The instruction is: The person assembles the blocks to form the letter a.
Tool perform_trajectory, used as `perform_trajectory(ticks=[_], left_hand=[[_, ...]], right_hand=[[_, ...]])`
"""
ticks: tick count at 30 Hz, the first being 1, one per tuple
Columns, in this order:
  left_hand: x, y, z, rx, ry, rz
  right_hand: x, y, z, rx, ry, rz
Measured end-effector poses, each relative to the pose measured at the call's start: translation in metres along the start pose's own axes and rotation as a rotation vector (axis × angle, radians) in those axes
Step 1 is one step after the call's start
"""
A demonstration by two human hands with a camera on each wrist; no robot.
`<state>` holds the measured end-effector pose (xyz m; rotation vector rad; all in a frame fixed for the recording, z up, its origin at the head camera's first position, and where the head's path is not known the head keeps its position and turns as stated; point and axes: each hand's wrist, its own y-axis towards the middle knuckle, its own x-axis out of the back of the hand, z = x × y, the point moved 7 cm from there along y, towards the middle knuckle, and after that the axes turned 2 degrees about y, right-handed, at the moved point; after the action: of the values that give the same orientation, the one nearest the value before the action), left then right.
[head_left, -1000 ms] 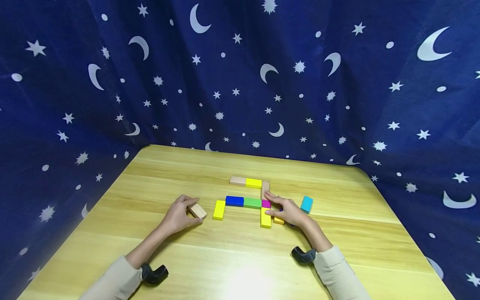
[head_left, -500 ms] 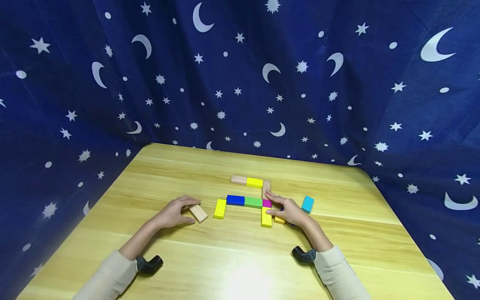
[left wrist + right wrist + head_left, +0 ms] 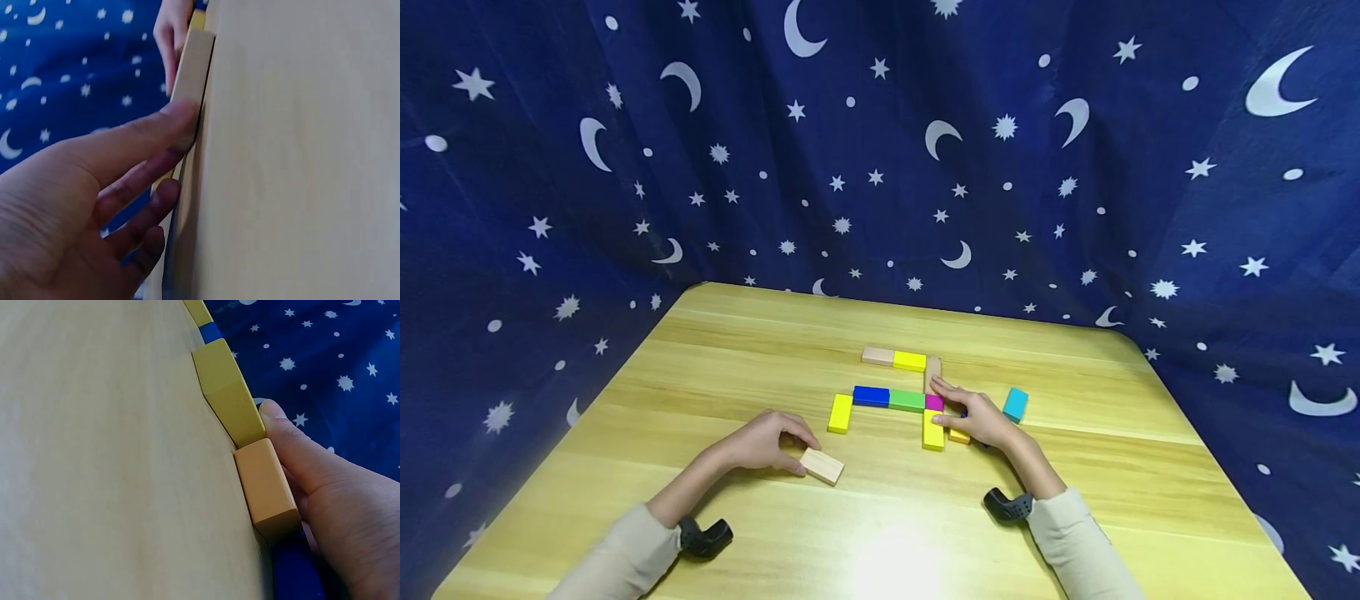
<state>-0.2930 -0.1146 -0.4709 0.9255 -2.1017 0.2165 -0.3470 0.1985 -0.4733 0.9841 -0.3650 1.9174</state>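
My left hand (image 3: 767, 442) pinches one end of a plain wooden block (image 3: 822, 467) between thumb and fingers. In the left wrist view the thumb lies along the face of that wooden block (image 3: 195, 72). My right hand (image 3: 981, 419) rests over the right end of a row of blocks. Its thumb touches a yellow block (image 3: 933, 432), and its fingertips reach a pale pinkish block (image 3: 933, 372). A magenta block (image 3: 934, 402) shows between them. Beside the yellow block, an orange block (image 3: 265, 484) sits under the right hand, along with a dark blue block (image 3: 294, 572).
A blue block (image 3: 871, 397) and a green block (image 3: 907, 401) continue the row leftward, with another yellow block (image 3: 840, 414) at its left end. Behind lie a beige block (image 3: 877, 356) and a yellow one. A light blue block (image 3: 1016, 405) lies right on the wooden table (image 3: 1075, 500).
My left thumb came away from the wooden block, then the hand took hold again. The block has shifted right and nearer to me, turning slightly. The right hand has stayed in place.
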Motion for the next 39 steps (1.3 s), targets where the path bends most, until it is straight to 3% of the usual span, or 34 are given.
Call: perform_trajectory(ticks=[4,9,15,24,39], left_hand=[[-0.009,0.007,-0.009,-0.034,-0.009,-0.015],[-0.013,0.012,-0.010,-0.021,-0.002,-0.079],[-0.014,0.016,-0.011,-0.030,0.077,-0.151],[-0.018,0.027,-0.010,-0.012,0.115,-0.135],[-0.018,0.033,-0.011,-0.012,0.083,-0.142]], right_hand=[[0.000,0.000,0.000,0.001,-0.003,0.000],[0.000,0.001,0.000,0.003,-0.008,0.006],[0.002,0.001,0.001,0.008,-0.004,0.001],[0.000,0.001,-0.001,-0.002,0.004,0.011],[0.000,0.002,-0.001,0.002,0.001,0.003]])
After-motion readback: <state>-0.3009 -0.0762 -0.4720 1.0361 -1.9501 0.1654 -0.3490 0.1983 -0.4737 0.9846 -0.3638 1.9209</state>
